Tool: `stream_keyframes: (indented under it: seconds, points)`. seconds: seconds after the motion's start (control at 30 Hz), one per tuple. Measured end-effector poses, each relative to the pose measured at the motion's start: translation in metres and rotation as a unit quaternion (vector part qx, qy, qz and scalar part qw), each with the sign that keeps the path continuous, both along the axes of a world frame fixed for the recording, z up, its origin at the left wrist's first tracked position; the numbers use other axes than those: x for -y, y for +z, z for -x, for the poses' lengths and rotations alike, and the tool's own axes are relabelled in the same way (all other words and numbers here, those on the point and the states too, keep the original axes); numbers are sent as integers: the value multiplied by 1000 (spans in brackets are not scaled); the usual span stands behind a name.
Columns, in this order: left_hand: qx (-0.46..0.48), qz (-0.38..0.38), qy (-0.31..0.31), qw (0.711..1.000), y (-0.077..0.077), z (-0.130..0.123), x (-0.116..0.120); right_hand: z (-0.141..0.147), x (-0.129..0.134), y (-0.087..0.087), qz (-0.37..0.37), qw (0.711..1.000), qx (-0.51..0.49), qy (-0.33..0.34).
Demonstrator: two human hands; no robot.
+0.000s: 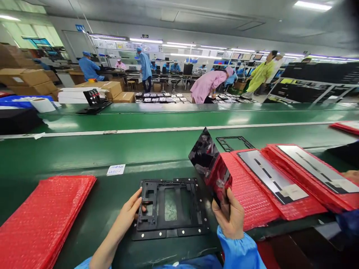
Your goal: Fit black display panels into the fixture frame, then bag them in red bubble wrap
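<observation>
A black rectangular frame (pixel 182 223) with cut-outs lies on a black base with white dots (pixel 160 234), on the green worktop. My left hand (pixel 129 211) grips the left edge of the frame, thumb and fingers around its side. To the right, my right hand (pixel 231 216) is closed on the lower corner of a glossy dark panel (pixel 207 158), held up and tilted above the worktop. The panel's surface mirrors red and dark shapes. It is apart from the frame.
Red bubble-wrap bags (pixel 50 216) lie at the left. More at the right carry silver panels (pixel 273 177). A thin black frame (pixel 235 142) and a paper label (pixel 116 170) lie beyond. Another person's hand (pixel 352 176) shows at the right edge.
</observation>
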State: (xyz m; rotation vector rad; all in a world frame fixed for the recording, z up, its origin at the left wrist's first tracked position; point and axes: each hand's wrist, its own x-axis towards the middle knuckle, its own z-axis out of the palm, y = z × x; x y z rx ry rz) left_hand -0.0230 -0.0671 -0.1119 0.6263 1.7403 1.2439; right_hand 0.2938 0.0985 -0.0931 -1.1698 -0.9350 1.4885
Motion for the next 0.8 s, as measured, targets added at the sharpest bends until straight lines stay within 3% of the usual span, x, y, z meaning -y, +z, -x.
stream_keyframes:
  seconds: [0.1,0.17,0.23,0.3,0.4,0.47,0.57,0.67,0.8]
  points:
    - [-276,52,-7,960,-5,4,-6,6,3,6,60,998,-28,-11]
    - [-314,28,-7,949,-2,2,-8,13,8,13,97,994,-55,11]
    - [-207,-34,-16,978,8,-3,-11,21,15,19,124,988,-82,50]
    - [-9,-94,-47,994,21,-9,-13,28,24,24,143,980,-88,105]
    - [234,-134,-97,958,37,-13,-13,35,33,24,177,963,-54,196]
    - [274,-146,-108,945,41,-12,-12,37,33,17,168,957,-4,236]
    - [208,-175,-87,958,34,-9,-9,38,27,-1,33,962,154,225]
    - [29,-146,-56,987,18,-7,-8,39,19,-21,-96,929,310,180]
    - [-211,-87,-27,973,-2,-2,-10,38,17,-37,-124,911,349,183]
